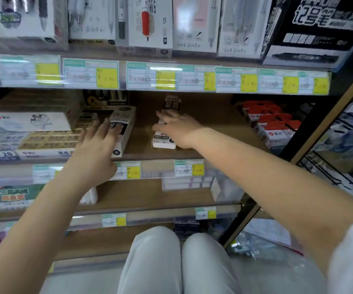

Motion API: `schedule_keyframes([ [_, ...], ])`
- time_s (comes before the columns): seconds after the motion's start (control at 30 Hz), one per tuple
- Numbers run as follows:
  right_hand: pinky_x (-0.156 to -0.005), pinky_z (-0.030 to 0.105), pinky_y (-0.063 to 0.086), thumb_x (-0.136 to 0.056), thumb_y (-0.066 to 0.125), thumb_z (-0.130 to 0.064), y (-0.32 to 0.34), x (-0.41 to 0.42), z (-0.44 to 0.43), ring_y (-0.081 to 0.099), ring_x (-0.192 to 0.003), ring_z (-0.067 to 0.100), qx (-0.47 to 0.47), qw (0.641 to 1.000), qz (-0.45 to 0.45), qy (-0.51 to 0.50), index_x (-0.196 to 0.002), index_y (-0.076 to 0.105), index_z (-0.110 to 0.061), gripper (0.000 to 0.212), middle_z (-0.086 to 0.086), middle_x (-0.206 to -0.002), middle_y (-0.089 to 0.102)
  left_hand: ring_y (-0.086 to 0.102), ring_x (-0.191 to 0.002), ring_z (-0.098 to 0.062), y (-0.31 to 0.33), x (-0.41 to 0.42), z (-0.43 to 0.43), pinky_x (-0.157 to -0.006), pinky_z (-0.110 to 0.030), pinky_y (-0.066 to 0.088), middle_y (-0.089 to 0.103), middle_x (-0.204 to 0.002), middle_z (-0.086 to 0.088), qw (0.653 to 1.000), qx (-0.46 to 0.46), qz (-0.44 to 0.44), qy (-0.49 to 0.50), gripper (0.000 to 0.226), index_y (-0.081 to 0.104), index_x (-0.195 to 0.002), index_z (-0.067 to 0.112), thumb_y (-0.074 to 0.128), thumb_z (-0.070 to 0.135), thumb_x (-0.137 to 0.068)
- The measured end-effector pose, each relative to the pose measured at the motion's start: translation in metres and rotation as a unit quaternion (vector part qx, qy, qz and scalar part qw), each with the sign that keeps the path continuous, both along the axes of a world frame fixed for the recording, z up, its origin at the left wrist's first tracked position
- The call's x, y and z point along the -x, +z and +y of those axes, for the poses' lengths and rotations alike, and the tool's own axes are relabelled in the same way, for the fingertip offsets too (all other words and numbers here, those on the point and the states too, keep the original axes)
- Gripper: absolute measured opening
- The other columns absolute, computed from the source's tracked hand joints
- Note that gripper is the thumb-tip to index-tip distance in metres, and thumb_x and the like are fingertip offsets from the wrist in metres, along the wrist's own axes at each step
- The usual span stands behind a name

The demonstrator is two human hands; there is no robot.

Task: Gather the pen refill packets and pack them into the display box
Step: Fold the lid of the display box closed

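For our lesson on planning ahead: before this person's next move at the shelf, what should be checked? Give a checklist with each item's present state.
1. Right hand on the GR1103 packet: ok, it lies on top of it.
2. Firm grip on that packet: cannot tell, the thumb is hidden.
3. Left hand free: ok, fingers spread, holding nothing.
4. Display box ready to take packets: cannot tell; the white and black box at the left hand's fingertips is blurred.
5. All packets gathered: not ok, a black and white packet stands at the back of the shelf.
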State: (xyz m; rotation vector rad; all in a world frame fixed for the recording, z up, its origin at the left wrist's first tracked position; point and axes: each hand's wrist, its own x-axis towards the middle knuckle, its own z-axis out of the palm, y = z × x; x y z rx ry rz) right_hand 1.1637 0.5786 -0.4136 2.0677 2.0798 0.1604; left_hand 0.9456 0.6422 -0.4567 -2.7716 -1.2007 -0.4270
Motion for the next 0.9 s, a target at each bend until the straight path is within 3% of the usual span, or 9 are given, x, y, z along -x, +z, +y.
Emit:
schedule_keyframes([
  [0.13, -0.100, 0.043, 0.034, -0.084, 0.045, 0.004, 0.000, 0.002, 0.000, 0.031, -0.133, 0.029, -0.038, 0.997, -0.041, 0.044, -0.135, 0.036, -0.021, 0.057, 0.008, -0.140, 0.039, 0.028, -0.134, -0.048, -0.002, 0.004, -0.007, -0.107, -0.061, 0.028, 0.036, -0.144, -0.028, 0.998, -0.017, -0.027, -0.056, 0.079, 0.039, -0.136, 0.000, 0.070, -0.002, -0.063],
  [0.27, -0.098, 0.041, 0.033, -0.080, 0.057, 0.000, 0.002, -0.004, -0.015, 0.031, -0.133, 0.026, -0.078, 0.992, -0.083, 0.061, -0.134, 0.036, -0.021, 0.062, 0.007, -0.138, 0.040, 0.039, -0.124, -0.052, 0.002, -0.001, -0.017, -0.098, -0.062, 0.037, 0.046, -0.133, -0.030, 0.992, -0.017, -0.078, -0.098, 0.068, 0.043, -0.130, -0.002, 0.068, -0.003, -0.067],
  [0.4, -0.106, 0.043, 0.029, -0.081, 0.057, -0.002, 0.012, -0.008, -0.037, 0.025, -0.138, 0.022, -0.113, 0.988, -0.081, 0.062, -0.134, 0.037, -0.020, 0.060, 0.004, -0.142, 0.037, 0.041, -0.123, -0.042, 0.005, -0.015, -0.030, -0.098, -0.053, 0.038, 0.048, -0.131, -0.023, 0.984, -0.006, -0.118, -0.134, 0.056, 0.044, -0.131, 0.000, 0.055, 0.005, -0.076],
  [0.5, -0.106, 0.045, 0.030, -0.082, 0.055, -0.003, 0.018, -0.006, -0.056, 0.032, -0.135, 0.021, -0.175, 0.981, -0.063, 0.061, -0.129, 0.045, -0.020, 0.051, 0.002, -0.139, 0.044, 0.040, -0.127, -0.038, 0.004, -0.026, -0.040, -0.103, -0.049, 0.037, 0.046, -0.134, -0.021, 0.977, 0.022, -0.150, -0.152, 0.058, 0.044, -0.132, 0.001, 0.060, -0.002, -0.076],
  [0.63, -0.086, 0.044, 0.044, -0.068, 0.073, -0.003, 0.034, -0.003, -0.085, 0.055, -0.114, 0.029, -0.268, 0.955, -0.008, 0.123, -0.114, 0.058, -0.013, 0.049, 0.008, -0.120, 0.061, 0.041, -0.128, -0.031, 0.004, -0.034, -0.053, -0.104, -0.034, 0.031, 0.047, -0.135, -0.017, 0.965, 0.048, -0.201, -0.160, 0.057, 0.044, -0.134, 0.002, 0.057, -0.004, -0.079],
  [0.7, -0.082, 0.042, 0.046, -0.071, 0.072, -0.011, 0.045, 0.001, -0.106, 0.058, -0.108, 0.031, -0.309, 0.937, 0.052, 0.152, -0.113, 0.060, -0.010, 0.044, 0.010, -0.116, 0.063, 0.041, -0.129, -0.025, 0.003, -0.038, -0.060, -0.102, -0.028, 0.031, 0.045, -0.140, -0.011, 0.953, 0.074, -0.245, -0.159, 0.057, 0.040, -0.138, 0.007, 0.055, -0.002, -0.083],
  [0.8, -0.087, 0.038, 0.047, -0.077, 0.061, -0.024, 0.066, 0.009, -0.142, 0.057, -0.107, 0.028, -0.316, 0.923, 0.149, 0.162, -0.115, 0.058, -0.007, 0.042, 0.010, -0.118, 0.061, 0.043, -0.127, -0.012, 0.001, -0.047, -0.075, -0.101, -0.028, 0.037, 0.043, -0.143, 0.000, 0.899, 0.197, -0.369, -0.128, 0.054, 0.034, -0.142, 0.017, 0.052, 0.008, -0.092],
  [0.9, -0.084, 0.039, 0.047, -0.072, 0.072, -0.014, 0.086, 0.010, -0.176, 0.057, -0.101, 0.024, -0.278, 0.910, 0.271, 0.148, -0.114, 0.055, -0.002, 0.047, 0.009, -0.110, 0.060, 0.045, -0.122, -0.007, 0.001, -0.063, -0.080, -0.102, -0.028, 0.036, 0.044, -0.136, 0.005, 0.784, 0.368, -0.496, -0.066, 0.052, 0.032, -0.143, 0.024, 0.050, 0.026, -0.095],
])
